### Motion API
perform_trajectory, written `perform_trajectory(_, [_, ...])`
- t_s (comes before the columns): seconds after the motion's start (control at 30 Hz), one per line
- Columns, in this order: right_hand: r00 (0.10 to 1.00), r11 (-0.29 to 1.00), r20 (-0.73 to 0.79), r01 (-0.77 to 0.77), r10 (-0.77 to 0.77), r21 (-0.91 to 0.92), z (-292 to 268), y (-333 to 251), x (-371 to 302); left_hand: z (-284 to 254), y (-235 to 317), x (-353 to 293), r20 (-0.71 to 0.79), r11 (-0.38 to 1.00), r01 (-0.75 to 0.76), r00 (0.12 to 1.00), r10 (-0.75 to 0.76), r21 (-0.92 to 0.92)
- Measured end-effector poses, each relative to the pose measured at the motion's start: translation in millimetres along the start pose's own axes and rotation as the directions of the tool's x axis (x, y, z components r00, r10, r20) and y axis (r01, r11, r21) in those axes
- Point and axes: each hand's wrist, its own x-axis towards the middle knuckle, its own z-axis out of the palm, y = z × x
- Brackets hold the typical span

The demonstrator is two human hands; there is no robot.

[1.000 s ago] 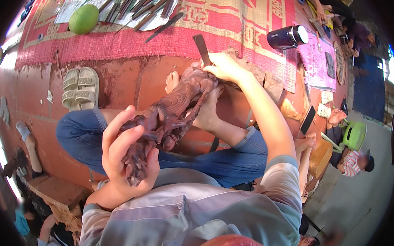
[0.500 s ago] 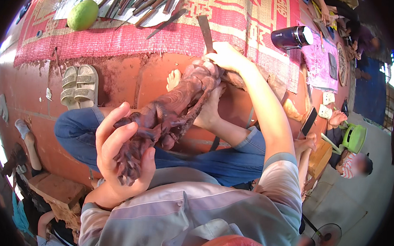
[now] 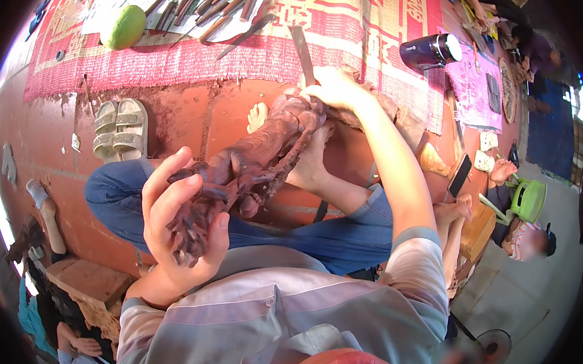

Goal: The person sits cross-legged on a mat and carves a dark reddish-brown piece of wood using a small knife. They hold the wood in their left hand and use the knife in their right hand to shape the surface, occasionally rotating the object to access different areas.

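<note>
A reddish-brown wood carving (image 3: 246, 156) slants across my lap, its knobbed far end up by my right hand and its finely cut near end in my left palm. My left hand (image 3: 186, 232) cradles that near end, thumb on one side and fingers partly spread on the other. At the far end, my right hand (image 3: 339, 91) is closed on a flat, straight metal tool, perhaps a file (image 3: 302, 54), which points away from me. Its lower part is hidden by my hand, close against the carving. My bare foot (image 3: 309, 166) rests beside the carving.
Several carving tools (image 3: 215, 6) lie on paper on the red-and-yellow mat (image 3: 179, 64), beside a green round fruit (image 3: 123, 27). A dark flask (image 3: 430, 52) is at right. Sandals (image 3: 121, 130) sit on the tiles at left. A wood block (image 3: 88, 280) is at lower left; other people sit around.
The tool and my right hand have shifted slightly toward me. The carving and my left hand keep nearly the same place; the whole view has moved a little.
</note>
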Motion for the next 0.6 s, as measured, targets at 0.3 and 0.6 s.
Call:
perform_trajectory(0.3, [0.997,0.996,0.075,0.015,-0.022,0.093,-12.0,-15.2,-6.0,-1.5,0.8,2.2,0.012,1.000,-0.008,1.000,0.008,0.009])
perform_trajectory(0.6, [0.997,0.987,0.051,0.055,-0.064,0.151,-3.0,15.8,7.5,0.7,-1.7,1.0,0.010,1.000,-0.002,1.000,0.002,-0.023])
